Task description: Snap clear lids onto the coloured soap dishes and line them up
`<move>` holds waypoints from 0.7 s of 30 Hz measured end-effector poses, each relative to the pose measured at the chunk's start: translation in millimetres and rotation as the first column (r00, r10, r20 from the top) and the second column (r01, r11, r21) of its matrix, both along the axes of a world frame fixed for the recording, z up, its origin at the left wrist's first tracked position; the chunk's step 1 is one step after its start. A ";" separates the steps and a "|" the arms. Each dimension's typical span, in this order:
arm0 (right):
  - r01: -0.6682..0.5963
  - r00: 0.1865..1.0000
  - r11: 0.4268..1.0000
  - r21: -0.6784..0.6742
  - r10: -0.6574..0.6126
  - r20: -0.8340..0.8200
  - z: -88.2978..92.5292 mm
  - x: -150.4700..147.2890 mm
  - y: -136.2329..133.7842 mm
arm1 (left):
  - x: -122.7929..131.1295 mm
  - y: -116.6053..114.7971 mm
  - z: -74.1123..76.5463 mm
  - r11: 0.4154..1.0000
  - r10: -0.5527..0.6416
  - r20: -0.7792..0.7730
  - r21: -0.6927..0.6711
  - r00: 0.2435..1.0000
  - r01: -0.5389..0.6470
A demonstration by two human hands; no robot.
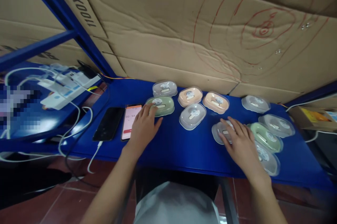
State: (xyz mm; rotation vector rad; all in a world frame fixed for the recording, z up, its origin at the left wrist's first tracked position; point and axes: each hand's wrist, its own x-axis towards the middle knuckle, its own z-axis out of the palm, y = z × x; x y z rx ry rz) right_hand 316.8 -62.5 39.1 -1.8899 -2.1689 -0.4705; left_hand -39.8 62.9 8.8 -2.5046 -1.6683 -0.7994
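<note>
My left hand is at the left end of a green case with a clear lid, its fingertips on or just over the edge. Its fingers are stretched and the thumb stands apart. Over a grey clear-lidded case lies my right hand, fingers spread and thumb near the lid; how firmly they touch cannot be seen. Close by on the right are another green case and a grey case, partly covered by that hand. Round stickers and small pale oblong pieces show on the lids.
Two peach cases and several grey cases lie on the blue table. At left are a dark phone, a lit phone showing a timer and a power strip with white cables. Cardboard walls the back.
</note>
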 end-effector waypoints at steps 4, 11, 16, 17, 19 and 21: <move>0.067 0.997 0.993 -0.097 -0.062 0.053 -13.4 15.7 -6.7 | -10.8 32.4 11.4 0.996 -0.035 -0.116 -0.086 0.993 0.025; 0.053 0.998 0.960 -0.274 -0.044 0.039 11.0 27.2 47.5 | -8.3 72.8 35.9 0.966 -0.162 -0.138 -0.223 0.977 0.128; -0.161 0.987 0.923 -0.350 0.146 -0.070 29.4 34.6 133.2 | 3.8 114.6 34.4 0.984 -0.059 -0.093 -0.173 0.994 0.042; -0.199 0.980 0.911 -0.361 0.178 -0.091 28.2 31.5 149.8 | 5.3 123.8 31.1 0.983 -0.056 -0.092 -0.180 0.994 0.039; -0.250 0.968 0.893 -0.374 0.223 -0.117 22.1 21.7 177.5 | 5.0 139.7 23.7 0.977 -0.084 -0.080 -0.203 0.993 0.066; -0.288 0.958 0.880 -0.379 0.260 -0.124 13.8 10.8 196.2 | -0.5 151.3 17.9 0.967 -0.145 -0.063 -0.221 0.987 0.128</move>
